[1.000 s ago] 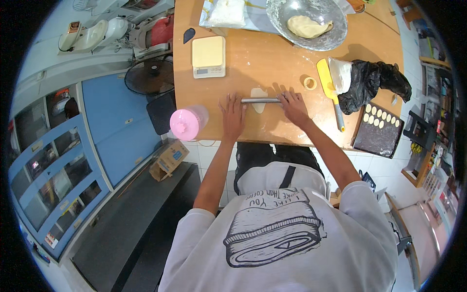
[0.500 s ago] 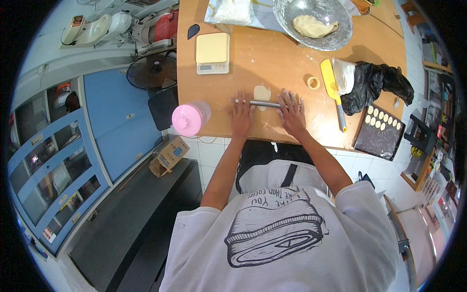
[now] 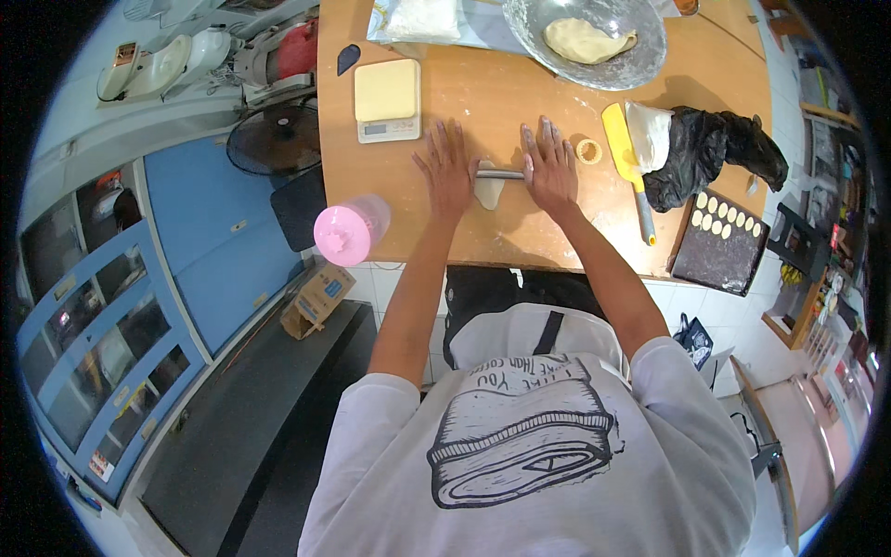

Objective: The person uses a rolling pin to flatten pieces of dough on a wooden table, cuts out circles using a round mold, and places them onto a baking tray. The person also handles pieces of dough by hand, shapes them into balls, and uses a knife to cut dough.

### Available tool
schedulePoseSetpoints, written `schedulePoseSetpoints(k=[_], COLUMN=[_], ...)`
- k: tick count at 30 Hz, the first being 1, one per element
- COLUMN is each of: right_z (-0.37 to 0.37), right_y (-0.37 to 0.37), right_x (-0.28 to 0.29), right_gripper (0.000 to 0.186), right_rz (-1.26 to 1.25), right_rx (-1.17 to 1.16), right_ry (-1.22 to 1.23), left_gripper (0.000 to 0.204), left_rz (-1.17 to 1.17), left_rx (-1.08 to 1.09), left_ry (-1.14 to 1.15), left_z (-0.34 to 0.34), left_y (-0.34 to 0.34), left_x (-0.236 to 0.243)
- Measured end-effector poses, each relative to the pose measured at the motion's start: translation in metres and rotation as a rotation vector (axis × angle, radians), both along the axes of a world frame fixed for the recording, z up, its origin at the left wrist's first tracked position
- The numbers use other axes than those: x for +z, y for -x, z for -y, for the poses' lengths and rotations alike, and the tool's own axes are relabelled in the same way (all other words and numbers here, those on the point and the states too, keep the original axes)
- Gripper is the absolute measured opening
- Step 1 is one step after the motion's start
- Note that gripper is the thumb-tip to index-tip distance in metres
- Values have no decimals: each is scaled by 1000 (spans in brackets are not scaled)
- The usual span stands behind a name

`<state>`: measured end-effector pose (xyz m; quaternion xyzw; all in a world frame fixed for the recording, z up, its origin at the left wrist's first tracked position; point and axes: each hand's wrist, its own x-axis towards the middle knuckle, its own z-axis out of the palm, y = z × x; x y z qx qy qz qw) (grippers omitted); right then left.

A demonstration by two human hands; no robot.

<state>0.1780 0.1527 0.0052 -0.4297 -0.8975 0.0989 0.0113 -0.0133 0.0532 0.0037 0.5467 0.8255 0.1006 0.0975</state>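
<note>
A thin metal rolling pin (image 3: 501, 174) lies across a small flattened piece of pale dough (image 3: 487, 191) on the wooden table (image 3: 492, 243). Both ends of the pin are under my palms: my left hand (image 3: 448, 176) and my right hand (image 3: 551, 172) rest on it with fingers stretched forward and apart. A round cream cutter ring (image 3: 578, 151) sits just right of my right hand, and a pink lidded container (image 3: 345, 232) stands left of my left forearm.
A kitchen scale (image 3: 385, 97) is back left, beside a bowl of dough (image 3: 585, 42) and white bags. At right lie a yellow spatula (image 3: 620, 148), crumpled black bags (image 3: 705, 153) and a dark baking tray (image 3: 705, 260) bearing several pale ovals. A fan (image 3: 274, 139) stands left.
Both hands and the pin have moved away from my body across the dough since half a second ago, with my fingers reaching farther forward. The whole view has shifted slightly.
</note>
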Motion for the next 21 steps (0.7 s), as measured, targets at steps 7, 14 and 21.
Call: schedulePoseSetpoints(k=[7, 14, 21], right_z=[-24, -24, -4], right_y=[11, -8, -18], right_x=[-7, 8, -1], right_gripper=[51, 47, 47], right_rz=[-89, -96, -133], right_rx=[-57, 314, 330], right_ry=[-26, 270, 244], left_gripper=[69, 44, 31], left_rz=[-103, 154, 253], left_rx=[30, 47, -38], left_ry=[-84, -194, -175], left_z=[-41, -12, 35], left_y=[13, 16, 19], left_x=[-14, -16, 4])
